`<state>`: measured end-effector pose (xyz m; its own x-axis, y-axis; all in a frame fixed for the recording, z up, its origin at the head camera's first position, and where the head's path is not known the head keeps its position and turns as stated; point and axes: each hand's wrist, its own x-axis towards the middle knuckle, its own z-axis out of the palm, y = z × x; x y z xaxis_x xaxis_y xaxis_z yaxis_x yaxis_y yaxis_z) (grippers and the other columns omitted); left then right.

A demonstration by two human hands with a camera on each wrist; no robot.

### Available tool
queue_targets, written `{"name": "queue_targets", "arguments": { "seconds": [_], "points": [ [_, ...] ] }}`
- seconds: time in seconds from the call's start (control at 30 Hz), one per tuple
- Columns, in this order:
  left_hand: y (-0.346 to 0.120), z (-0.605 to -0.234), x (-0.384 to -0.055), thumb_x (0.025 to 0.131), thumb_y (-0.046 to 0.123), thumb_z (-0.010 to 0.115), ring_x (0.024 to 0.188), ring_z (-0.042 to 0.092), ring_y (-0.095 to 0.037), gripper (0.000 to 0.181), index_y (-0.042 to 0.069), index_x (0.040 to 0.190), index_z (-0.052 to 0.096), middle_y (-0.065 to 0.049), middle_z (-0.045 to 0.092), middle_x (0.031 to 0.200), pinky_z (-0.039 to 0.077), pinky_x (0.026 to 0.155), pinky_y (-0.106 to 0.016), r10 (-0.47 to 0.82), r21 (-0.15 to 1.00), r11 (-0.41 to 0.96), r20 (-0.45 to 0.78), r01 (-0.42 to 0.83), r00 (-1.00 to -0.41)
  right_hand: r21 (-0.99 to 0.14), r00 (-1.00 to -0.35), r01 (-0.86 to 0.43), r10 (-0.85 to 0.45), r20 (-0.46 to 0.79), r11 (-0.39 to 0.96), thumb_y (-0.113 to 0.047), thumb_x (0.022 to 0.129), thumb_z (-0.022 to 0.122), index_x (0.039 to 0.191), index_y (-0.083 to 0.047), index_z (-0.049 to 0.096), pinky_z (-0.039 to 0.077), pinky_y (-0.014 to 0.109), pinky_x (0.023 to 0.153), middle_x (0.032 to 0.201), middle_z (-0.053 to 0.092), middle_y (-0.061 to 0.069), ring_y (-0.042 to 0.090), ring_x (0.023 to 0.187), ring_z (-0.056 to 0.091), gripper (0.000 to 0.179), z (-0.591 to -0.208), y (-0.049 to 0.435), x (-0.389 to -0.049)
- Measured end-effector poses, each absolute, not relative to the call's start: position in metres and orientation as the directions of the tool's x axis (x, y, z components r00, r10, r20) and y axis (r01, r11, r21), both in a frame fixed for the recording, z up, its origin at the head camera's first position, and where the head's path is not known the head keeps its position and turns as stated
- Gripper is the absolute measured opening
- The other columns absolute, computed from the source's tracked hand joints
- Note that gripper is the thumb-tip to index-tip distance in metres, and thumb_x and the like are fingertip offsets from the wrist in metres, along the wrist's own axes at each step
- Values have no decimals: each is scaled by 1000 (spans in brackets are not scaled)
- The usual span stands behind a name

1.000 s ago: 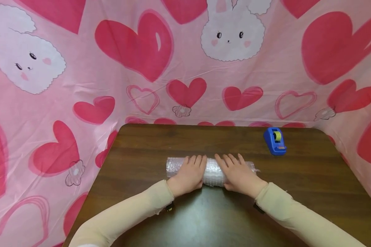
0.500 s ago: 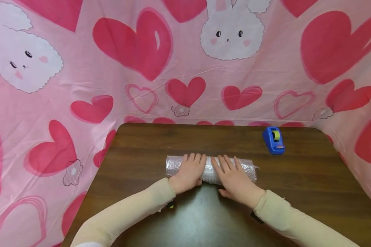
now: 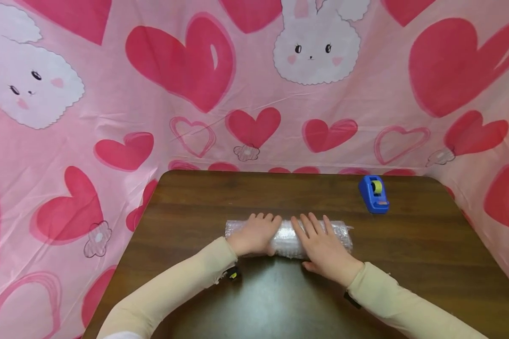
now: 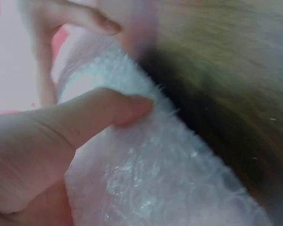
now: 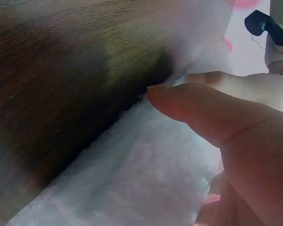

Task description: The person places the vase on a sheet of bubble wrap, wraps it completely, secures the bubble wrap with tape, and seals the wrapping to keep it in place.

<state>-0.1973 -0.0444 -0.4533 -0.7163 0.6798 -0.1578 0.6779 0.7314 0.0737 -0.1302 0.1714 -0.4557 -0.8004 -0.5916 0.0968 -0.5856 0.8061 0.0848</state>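
Observation:
A cylinder of clear bubble wrap (image 3: 286,238) lies crosswise on the brown table. My left hand (image 3: 256,234) holds its left part, fingers laid over the top and thumb on the near side. In the left wrist view that thumb (image 4: 127,108) rests on the bubbled surface. My right hand (image 3: 324,247) lies over the right part with its fingers spread and fairly straight. Its thumb (image 5: 179,101) is at the wrap's near lower edge in the right wrist view. Whatever is inside the cylinder is hidden.
A blue tape dispenser (image 3: 374,195) with a yellow-cored roll stands at the back right of the wooden table (image 3: 203,193). Pink cloth (image 3: 246,80) printed with hearts and rabbits hangs behind the table and along its sides.
The right hand's fingers have straightened and its thumb has come off the wrap's near side. The wrap has turned slightly under the hands, and the left hand has shifted a little over it.

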Motion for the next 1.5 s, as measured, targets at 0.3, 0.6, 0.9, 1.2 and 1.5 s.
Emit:
{"name": "queue_targets", "arguments": {
  "seconds": [0.3,0.6,0.9,1.2,1.5],
  "points": [
    [-51,-445,-207,81,43,87,103,67,-24,73,6,135,56,-6,68,118,55,86,-40,743,158,661,-271,733,-611,40,-782,-614,-614,105,788,-51,67,96,154,6,37,38,71,108,146,51,32,51,134,50,120,-458,171,-132],
    [-54,-443,-202,82,53,85,140,50,-31,101,3,157,41,-13,50,156,42,113,-51,644,157,759,-323,631,-694,96,-755,-628,-635,165,772,-66,60,93,153,4,41,43,69,104,138,57,26,47,126,57,127,-470,172,-147],
    [-55,-440,-188,77,67,80,102,55,-22,86,9,139,62,-7,58,115,50,79,-36,714,-143,685,-67,715,-697,105,-774,-594,-603,195,797,-55,56,100,148,0,47,48,67,98,124,63,22,41,112,63,119,-472,172,-154],
    [-50,-445,-173,87,55,78,100,65,-23,81,0,144,57,-11,68,119,55,79,-35,751,-329,641,84,693,-655,91,-773,-600,-605,190,795,-48,57,100,136,-3,53,54,57,81,108,65,18,38,96,65,103,-473,175,-163],
    [-46,-456,-165,86,51,74,100,66,-24,84,-3,147,52,-12,69,120,55,84,-39,731,-307,664,77,682,-678,-72,-787,-616,-616,16,785,-40,65,97,136,-5,54,52,61,87,118,66,16,40,104,64,91,-462,179,-174]
  ]
}}
